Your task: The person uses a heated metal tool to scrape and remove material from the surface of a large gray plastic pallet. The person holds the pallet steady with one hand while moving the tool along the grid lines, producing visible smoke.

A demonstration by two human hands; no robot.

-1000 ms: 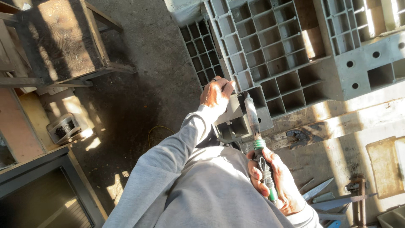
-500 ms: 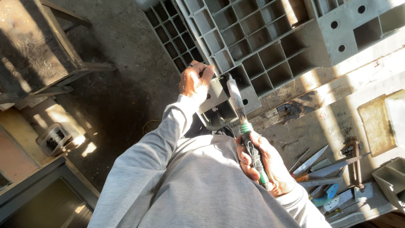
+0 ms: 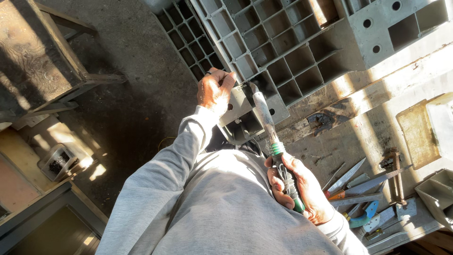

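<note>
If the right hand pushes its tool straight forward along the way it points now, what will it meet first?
Most likely the grey plastic pallet. The right hand holds a long tool whose tip already sits at the pallet's lower edge, beside the left hand that grips it. Depth is unclear, so contact is uncertain.

A rough workshop in low, hard sunlight. A worn, stained tabletop (image 3: 377, 118) carries a scatter of hand tools (image 3: 363, 189): flat metal blades, a rusty bolt-like piece and a blue-handled tool, with open metal trays (image 3: 436, 193) beside them. A large grey plastic pallet (image 3: 292, 42), its gridded underside showing, lies across the tabletop's edge. Below it is a bare, dusty concrete floor (image 3: 137, 94). A weathered wooden stand (image 3: 37, 61) rises at one side, and a small container of dark bits (image 3: 59, 163) sits on a ledge near a metal frame.
</note>
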